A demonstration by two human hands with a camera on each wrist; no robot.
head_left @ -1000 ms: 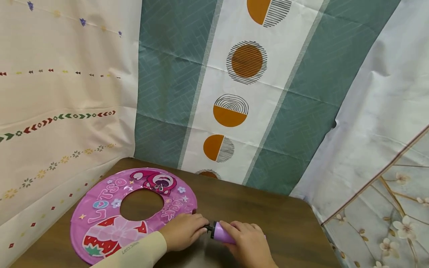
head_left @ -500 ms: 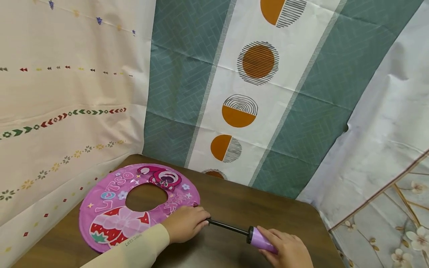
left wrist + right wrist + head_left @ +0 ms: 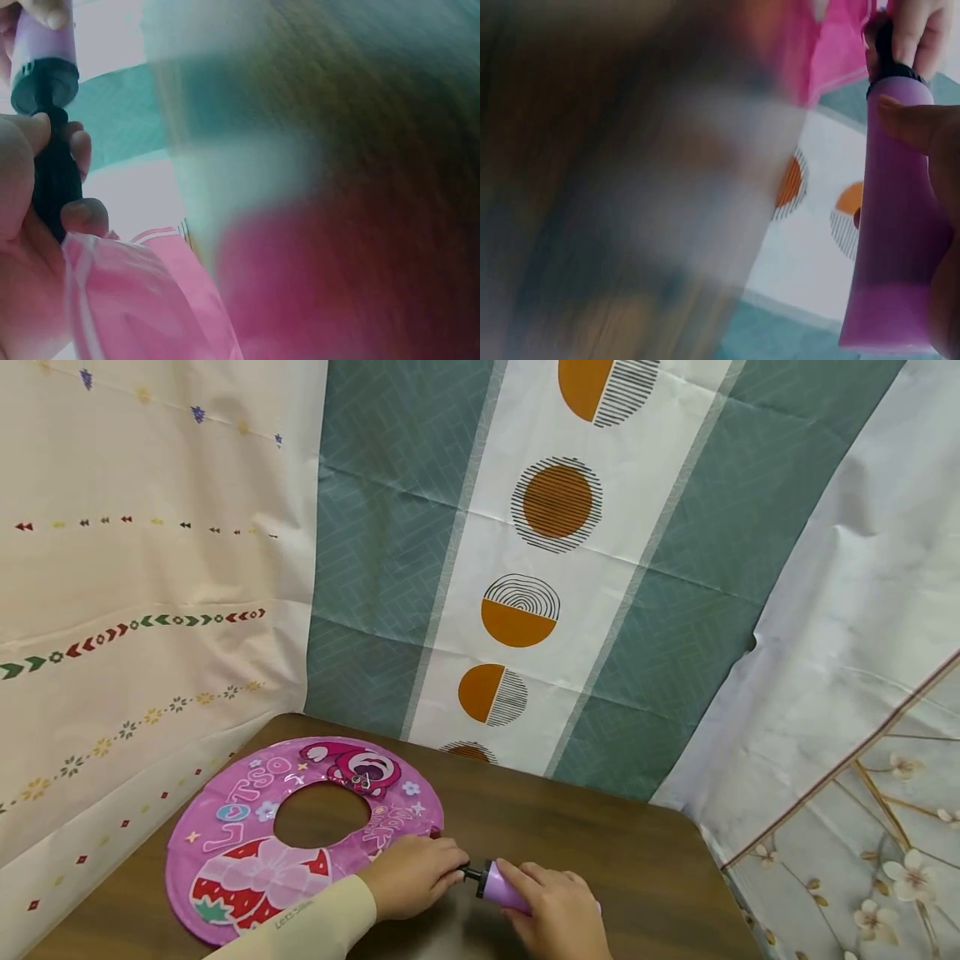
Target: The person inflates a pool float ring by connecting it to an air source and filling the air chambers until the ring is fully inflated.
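A purple hand pump (image 3: pixel 504 889) lies between my two hands near the table's front. My right hand (image 3: pixel 561 914) grips its purple barrel (image 3: pixel 896 225), fingers and thumb wrapped round it. The left hand (image 3: pixel 412 878) holds the black end (image 3: pixel 56 176) of the pump, with fingers curled about it in the left wrist view. Only a short piece of black rod shows between that hand and the barrel. Left of the hands lies a pink inflatable swim ring (image 3: pixel 247 810) with strawberry and bear prints; my left forearm crosses over its near edge.
The brown wooden table (image 3: pixel 600 843) extends back to a green and white patterned cloth (image 3: pixel 517 610). A cream cloth (image 3: pixel 150 568) hangs at the left, and a white floral one (image 3: pixel 847 735) at the right.
Half a second ago the barrel was drawn out to the right, showing a long black rod. Now my right hand has brought it back toward the left hand, much as one second ago.
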